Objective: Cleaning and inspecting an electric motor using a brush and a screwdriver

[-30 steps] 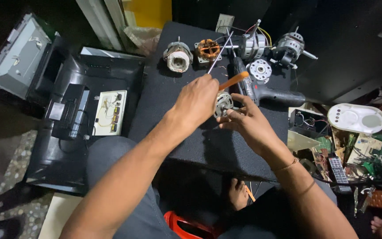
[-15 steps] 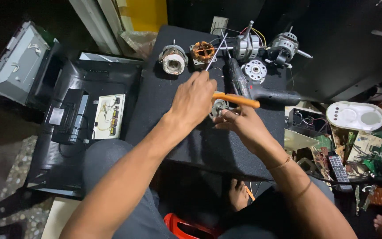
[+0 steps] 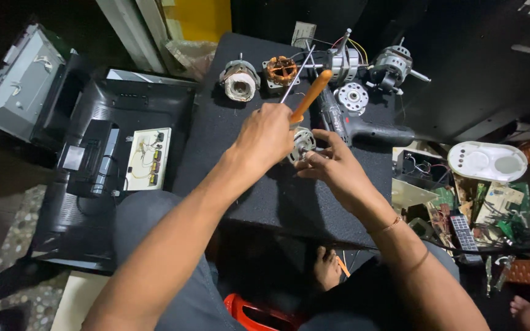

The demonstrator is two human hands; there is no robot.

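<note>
Two hands: left grips orange-handled screwdriver, right round metal motor part.

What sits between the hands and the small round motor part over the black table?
Nothing visible does. The right hand already grips the small motor part, and the left hand holds the orange-handled screwdriver beside it.

We are seeing motor parts lying along the worktop's far edge, a drill sitting just right of our hands, circuit boards lying further right.
</note>
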